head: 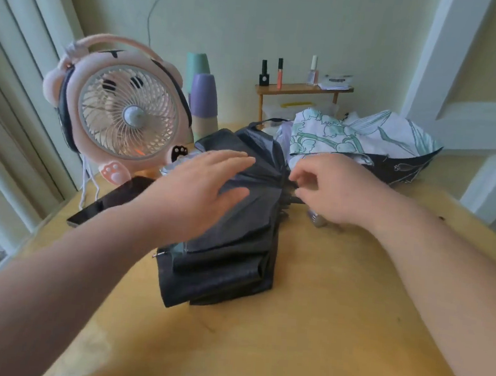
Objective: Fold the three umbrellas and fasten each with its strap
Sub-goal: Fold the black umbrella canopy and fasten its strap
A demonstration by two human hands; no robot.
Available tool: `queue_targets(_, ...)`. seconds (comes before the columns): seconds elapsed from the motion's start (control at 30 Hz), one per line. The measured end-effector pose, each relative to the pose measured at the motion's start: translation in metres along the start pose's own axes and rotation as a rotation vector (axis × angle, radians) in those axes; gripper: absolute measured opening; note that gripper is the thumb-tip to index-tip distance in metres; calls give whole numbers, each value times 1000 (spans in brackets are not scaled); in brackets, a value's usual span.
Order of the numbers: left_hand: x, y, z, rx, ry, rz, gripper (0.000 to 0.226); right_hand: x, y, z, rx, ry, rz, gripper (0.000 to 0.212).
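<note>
Forearms: both bare, reaching in from the near edge over the wooden table [334, 315].
Left hand [198, 189]: fingers straight and spread, lying flat on the black umbrella [229, 246], gripping nothing.
Black umbrella: collapsed but loose, its canopy in slack pleats under the left hand and nearer than it, its gathered end at the right hand's fingertips.
Right hand [333, 192]: fingers curled at that gathered end; blur hides whether they pinch it.
Floral umbrella [365, 135]: crumpled and loose, just beyond the right hand.
Fan [127, 111]: pink, beyond the left hand.
Phone [110, 200]: dark, left of the left wrist.
Shelf [303, 88]: far beyond both hands, small bottles on top.
</note>
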State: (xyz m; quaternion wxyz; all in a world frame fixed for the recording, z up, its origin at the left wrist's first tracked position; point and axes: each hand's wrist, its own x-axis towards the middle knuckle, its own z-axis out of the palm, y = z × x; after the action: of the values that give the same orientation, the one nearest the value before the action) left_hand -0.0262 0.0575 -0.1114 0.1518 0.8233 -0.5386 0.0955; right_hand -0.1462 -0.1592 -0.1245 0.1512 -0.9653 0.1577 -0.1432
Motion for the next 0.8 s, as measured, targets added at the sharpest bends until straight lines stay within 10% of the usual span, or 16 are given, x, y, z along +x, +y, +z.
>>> queue_targets(0.17,35,-38,64,150,-406,-46,66,32,1,18,-127,-321,-95,73)
queue_targets(0.3,24,-48,79,87,-408,-18,87,29,9,40,-9,-335,-115,69)
queue_targets(0.5,30,-63,58,-13,-99,-51,43,23,14,43,-20,-300,-154,76)
queue_targets(0.8,46,-75,45,87,-308,-95,72,34,16,51,149,-92,-11,33)
